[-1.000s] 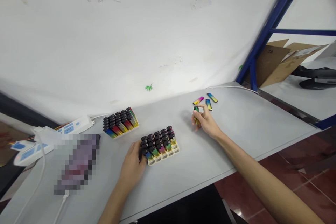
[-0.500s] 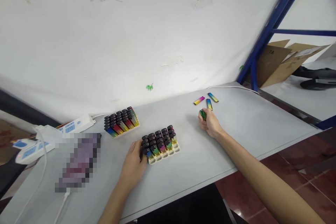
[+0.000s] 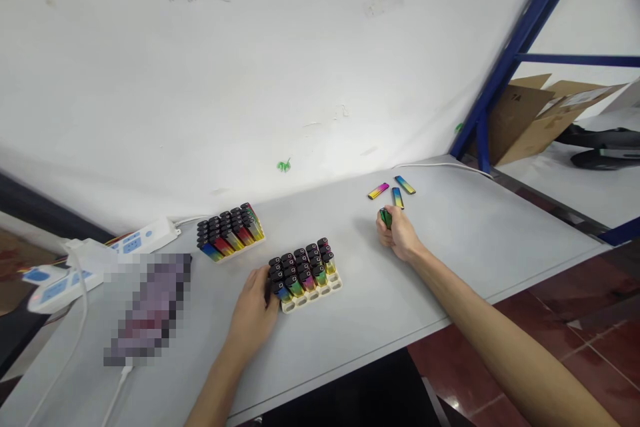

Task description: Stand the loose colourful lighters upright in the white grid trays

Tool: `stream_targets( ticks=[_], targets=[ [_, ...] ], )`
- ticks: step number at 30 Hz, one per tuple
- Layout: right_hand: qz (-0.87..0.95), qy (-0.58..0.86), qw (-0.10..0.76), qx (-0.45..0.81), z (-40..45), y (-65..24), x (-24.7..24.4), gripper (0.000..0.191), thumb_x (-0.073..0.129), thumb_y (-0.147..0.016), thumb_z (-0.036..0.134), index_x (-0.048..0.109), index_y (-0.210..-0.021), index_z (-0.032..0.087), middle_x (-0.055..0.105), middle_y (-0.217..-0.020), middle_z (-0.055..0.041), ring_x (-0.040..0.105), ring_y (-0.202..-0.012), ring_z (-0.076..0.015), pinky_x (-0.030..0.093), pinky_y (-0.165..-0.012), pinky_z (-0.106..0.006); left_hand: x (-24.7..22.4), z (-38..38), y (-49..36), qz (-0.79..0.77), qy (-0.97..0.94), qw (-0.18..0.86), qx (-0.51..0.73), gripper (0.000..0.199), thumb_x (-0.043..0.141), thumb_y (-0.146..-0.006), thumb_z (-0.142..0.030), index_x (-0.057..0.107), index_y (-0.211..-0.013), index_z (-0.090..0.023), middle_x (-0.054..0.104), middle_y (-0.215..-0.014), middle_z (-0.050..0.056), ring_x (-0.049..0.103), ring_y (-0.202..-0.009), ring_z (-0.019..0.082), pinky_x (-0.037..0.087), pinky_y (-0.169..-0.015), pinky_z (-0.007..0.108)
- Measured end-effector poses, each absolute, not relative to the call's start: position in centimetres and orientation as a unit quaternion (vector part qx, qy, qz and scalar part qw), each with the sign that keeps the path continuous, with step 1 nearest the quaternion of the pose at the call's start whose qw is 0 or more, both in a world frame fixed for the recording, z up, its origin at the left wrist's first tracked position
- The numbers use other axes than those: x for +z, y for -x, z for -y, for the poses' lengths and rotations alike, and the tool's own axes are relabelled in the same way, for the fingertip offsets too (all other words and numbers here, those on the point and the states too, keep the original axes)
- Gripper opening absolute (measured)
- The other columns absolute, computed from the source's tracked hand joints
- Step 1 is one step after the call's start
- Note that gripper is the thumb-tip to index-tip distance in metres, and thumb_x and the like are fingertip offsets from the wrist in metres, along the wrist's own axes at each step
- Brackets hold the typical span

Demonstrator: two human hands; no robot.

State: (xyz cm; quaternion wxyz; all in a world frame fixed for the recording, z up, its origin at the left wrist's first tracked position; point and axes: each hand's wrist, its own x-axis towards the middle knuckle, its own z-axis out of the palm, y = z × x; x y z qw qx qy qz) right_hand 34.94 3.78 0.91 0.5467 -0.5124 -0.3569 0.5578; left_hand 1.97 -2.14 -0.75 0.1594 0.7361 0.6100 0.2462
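My right hand [image 3: 399,235] is closed around a green lighter [image 3: 385,217], whose upper end shows above the fingers. Just beyond it lie three loose lighters: a pink and yellow lighter [image 3: 379,191], a blue and yellow lighter [image 3: 397,198] and another blue and yellow lighter [image 3: 405,185]. On the left, my left hand [image 3: 256,307] grips the left end of a cream tray [image 3: 314,296], its fingertips partly hidden behind the black tops. Colourful lighters [image 3: 306,277] stand upright in that tray, and its front row has open slots.
A second tray of upright lighters [image 3: 231,233] stands behind, near the wall. To the left are a white power strip [image 3: 135,242], a blurred-out object [image 3: 150,310] and a white cable [image 3: 117,393]. A blue metal frame [image 3: 483,113] and a cardboard box [image 3: 530,117] are at right.
Both hands keep their places and grips. The whole view has shifted very slightly, with no object visibly moved on the table.
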Motion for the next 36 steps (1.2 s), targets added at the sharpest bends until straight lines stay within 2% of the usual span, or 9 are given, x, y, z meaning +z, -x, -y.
stream_targets(
  ticks=[4,8,10,13,17,21,24,29,36],
  targets=[
    [0.362,0.517,0.555,0.541,-3.6,-34.9,1.0,0.052,0.041,-0.093,0.053,0.041,-0.053,0.020,0.021,-0.049,0.0058,0.015,-0.042,-0.0076,0.013,-0.043,-0.026,-0.6,2.2,-2.0,-0.610,-0.737,0.154,0.247,0.035,0.043,-0.077,-0.016,0.058,-0.108,-0.018,0.066,-0.106,0.010,0.065,-0.102,0.027,0.054,-0.088,0.042],
    [0.418,0.493,0.525,0.553,-3.3,-35.2,0.9,0.045,0.046,-0.092,0.059,0.059,-0.074,0.020,0.047,-0.062,0.0006,0.039,-0.051,-0.0114,0.030,-0.049,-0.027,-0.7,2.2,-2.0,-0.606,-0.738,0.151,0.255,0.034,0.044,-0.078,-0.016,0.059,-0.108,-0.019,0.067,-0.108,0.010,0.065,-0.101,0.026,0.055,-0.086,0.041],
    [0.451,0.482,0.492,0.568,-3.0,-35.3,0.8,0.040,0.054,-0.089,0.059,0.063,-0.083,0.020,0.053,-0.066,-0.0003,0.046,-0.058,-0.0133,0.035,-0.056,-0.027,-0.8,2.2,-2.0,-0.602,-0.740,0.151,0.259,0.034,0.044,-0.079,-0.017,0.059,-0.109,-0.019,0.067,-0.109,0.010,0.065,-0.103,0.026,0.054,-0.088,0.042],
    [0.477,0.451,0.439,0.613,-2.6,-35.1,1.0,0.039,0.061,-0.087,0.057,0.067,-0.087,0.019,0.052,-0.069,0.0001,0.045,-0.063,-0.0131,0.036,-0.061,-0.027,-0.8,2.2,-2.1,-0.604,-0.738,0.153,0.260,0.036,0.043,-0.079,-0.017,0.059,-0.111,-0.018,0.067,-0.109,0.011,0.065,-0.105,0.027,0.054,-0.090,0.043],
    [0.451,0.398,0.401,0.691,-1.8,-34.5,1.8,0.043,0.061,-0.087,0.058,0.072,-0.090,0.017,0.053,-0.084,-0.0026,0.047,-0.073,-0.0131,0.039,-0.069,-0.028,-0.8,2.2,-2.0,-0.608,-0.736,0.158,0.254,0.035,0.043,-0.079,-0.017,0.059,-0.110,-0.018,0.067,-0.110,0.011,0.065,-0.105,0.027,0.054,-0.090,0.042],
    [0.495,0.385,0.371,0.685,-1.3,-34.1,2.1,0.039,0.065,-0.087,0.054,0.072,-0.099,0.018,0.052,-0.079,-0.0005,0.043,-0.067,-0.0116,0.034,-0.061,-0.027,-0.8,2.3,-2.0,-0.609,-0.735,0.158,0.254,0.038,0.044,-0.076,-0.015,0.058,-0.112,-0.018,0.067,-0.109,0.010,0.065,-0.104,0.026,0.054,-0.090,0.042],
    [0.557,0.374,0.354,0.652,-1.2,-33.8,1.8,0.029,0.076,-0.081,0.044,0.071,-0.096,0.019,0.053,-0.074,0.0016,0.043,-0.064,-0.0104,0.034,-0.060,-0.025,-0.7,2.3,-2.0,-0.608,-0.735,0.159,0.255,0.037,0.044,-0.078,-0.016,0.059,-0.112,-0.018,0.067,-0.109,0.010,0.065,-0.105,0.026,0.054,-0.091,0.043],
    [0.558,0.375,0.392,0.627,-1.6,-33.6,0.9,0.031,0.086,-0.068,0.038,0.072,-0.087,0.019,0.061,-0.076,0.0004,0.052,-0.071,-0.0125,0.042,-0.068,-0.026,-0.6,2.3,-2.1,-0.605,-0.736,0.162,0.258,0.038,0.044,-0.078,-0.016,0.059,-0.112,-0.019,0.067,-0.111,0.010,0.064,-0.107,0.026,0.054,-0.091,0.041],
    [0.573,0.389,0.392,0.606,-1.4,-32.9,1.1,0.029,0.085,-0.070,0.037,0.067,-0.082,0.018,0.068,-0.078,-0.0002,0.058,-0.071,-0.0119,0.043,-0.069,-0.027,-0.7,2.3,-2.0,-0.611,-0.735,0.158,0.249,0.039,0.044,-0.078,-0.015,0.058,-0.115,-0.017,0.066,-0.112,0.010,0.065,-0.107,0.026,0.053,-0.092,0.040]
  ],
)
